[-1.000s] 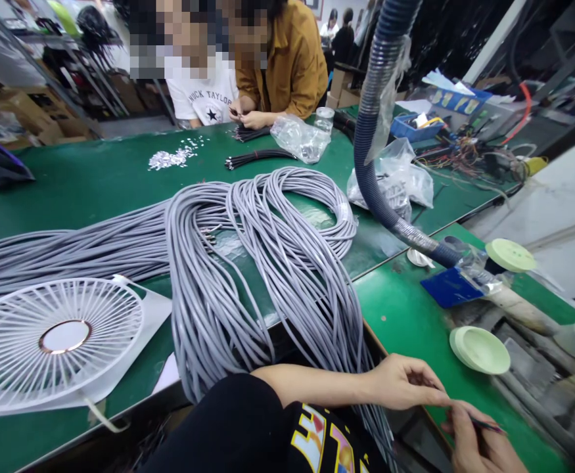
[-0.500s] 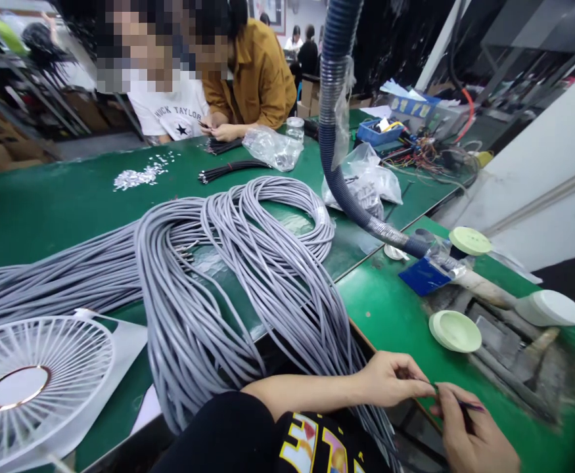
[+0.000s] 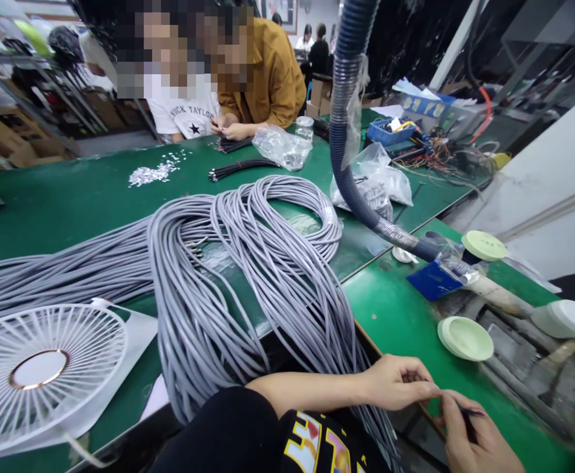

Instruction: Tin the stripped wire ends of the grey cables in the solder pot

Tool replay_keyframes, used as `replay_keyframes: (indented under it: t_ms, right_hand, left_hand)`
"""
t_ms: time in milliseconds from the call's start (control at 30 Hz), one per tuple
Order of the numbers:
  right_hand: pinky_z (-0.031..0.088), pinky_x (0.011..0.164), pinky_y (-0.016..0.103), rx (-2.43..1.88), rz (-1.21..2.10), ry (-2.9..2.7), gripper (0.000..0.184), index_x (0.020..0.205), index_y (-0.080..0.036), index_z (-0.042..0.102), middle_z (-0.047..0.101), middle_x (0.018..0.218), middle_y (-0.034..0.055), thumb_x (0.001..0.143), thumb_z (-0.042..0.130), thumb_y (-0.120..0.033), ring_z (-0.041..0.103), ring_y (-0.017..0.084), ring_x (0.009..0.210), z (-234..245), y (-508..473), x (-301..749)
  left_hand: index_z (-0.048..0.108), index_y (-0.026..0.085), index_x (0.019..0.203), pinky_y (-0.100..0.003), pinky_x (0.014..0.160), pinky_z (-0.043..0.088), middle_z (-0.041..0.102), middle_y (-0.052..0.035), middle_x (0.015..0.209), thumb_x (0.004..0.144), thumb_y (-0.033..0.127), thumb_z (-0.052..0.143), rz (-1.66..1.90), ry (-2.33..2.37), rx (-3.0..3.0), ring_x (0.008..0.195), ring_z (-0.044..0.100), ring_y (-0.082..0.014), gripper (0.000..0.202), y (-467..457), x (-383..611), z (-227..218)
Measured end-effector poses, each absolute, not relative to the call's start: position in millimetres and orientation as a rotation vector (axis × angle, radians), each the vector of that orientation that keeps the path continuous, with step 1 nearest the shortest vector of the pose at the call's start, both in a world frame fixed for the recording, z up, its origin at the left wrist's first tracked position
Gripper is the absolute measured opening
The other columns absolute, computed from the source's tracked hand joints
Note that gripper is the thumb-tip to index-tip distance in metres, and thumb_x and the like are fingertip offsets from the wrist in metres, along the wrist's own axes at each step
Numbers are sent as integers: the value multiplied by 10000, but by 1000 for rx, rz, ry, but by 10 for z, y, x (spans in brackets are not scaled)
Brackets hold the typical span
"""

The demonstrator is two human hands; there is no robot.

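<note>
My left hand (image 3: pixel 401 382) is closed in a pinch near the front edge of the right table. Its fingertips meet those of my right hand (image 3: pixel 479 433), and whatever lies between them is too small to make out. Thin dark wires (image 3: pixel 471 412) with a purplish tint stick out from my right hand, which is closed around them. Long grey cables (image 3: pixel 287 276) lie in thick looped bundles left of my hands. Some of these cables hang over the table edge, passing below my left forearm.
A white fan (image 3: pixel 41 371) stands at the left front. A ribbed hose (image 3: pixel 342 131) hangs down to a blue plate (image 3: pixel 435 280), near pale green round dishes (image 3: pixel 466 338). Across the green table (image 3: pixel 70 203), two people handle black cables (image 3: pixel 242 168) beside plastic bags (image 3: pixel 283 148).
The view has shifted slightly, so the table and its things appear a little further right. My fingertips have come closer together, covering the small gap where a thin dark piece showed.
</note>
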State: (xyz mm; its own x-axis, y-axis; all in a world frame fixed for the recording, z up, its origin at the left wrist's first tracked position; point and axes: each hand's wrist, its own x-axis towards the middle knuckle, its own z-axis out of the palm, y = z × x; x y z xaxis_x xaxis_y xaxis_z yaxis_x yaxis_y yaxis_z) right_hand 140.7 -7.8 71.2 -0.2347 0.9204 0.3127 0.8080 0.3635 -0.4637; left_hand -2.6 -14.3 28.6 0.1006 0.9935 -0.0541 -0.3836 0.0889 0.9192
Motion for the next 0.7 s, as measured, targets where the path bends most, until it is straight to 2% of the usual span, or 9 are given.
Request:
replay_keyframes:
  t_ms: [133,267,433,567,633,700]
  right_hand:
    - [477,572,279,-1528,334,-2084,520,770,-168,655,709,753,85,797,415,-629,664,217,648,690,-60,1424]
    - [461,525,287,-1623,301,-2044,507,774,-173,647,693,695,76,800,399,-615,641,210,569,765,-82,1368]
    - [454,511,288,-1666,230,-2000,428,789,-171,646,696,734,102,817,429,-539,656,233,631,860,-127,1286]
    - [451,517,292,-1641,230,-1989,460,778,-166,641,690,730,102,817,413,-563,649,231,617,847,-134,1273]
    - [447,521,292,-1614,235,-2031,488,759,-167,640,682,710,94,815,395,-586,641,223,599,820,-123,1289]
    - [444,524,291,-1584,247,-2087,507,730,-172,636,677,690,87,813,381,-603,634,217,586,784,-106,1318]
  left_hand:
    - [626,89,770,-192,469,289,474,42,544,628,714,591,1288,897,959,478,367,-40,642,-141,-27,260]
    - [620,90,751,-199,488,317,492,33,562,559,760,582,1285,889,963,493,395,-47,698,-158,-18,272]
    - [616,96,731,-238,607,414,576,-19,683,493,766,604,1243,787,917,614,492,-90,711,-201,-2,288]
    - [637,93,765,-248,629,422,583,-24,699,475,757,620,1228,809,884,629,500,-98,725,-185,1,277]
    - [648,84,814,-232,597,411,574,-20,686,515,744,617,1213,841,881,601,488,-90,725,-168,-4,266]
    - [654,79,837,-205,553,381,547,-3,652,618,692,610,1204,882,925,566,452,-74,652,-158,-14,259]
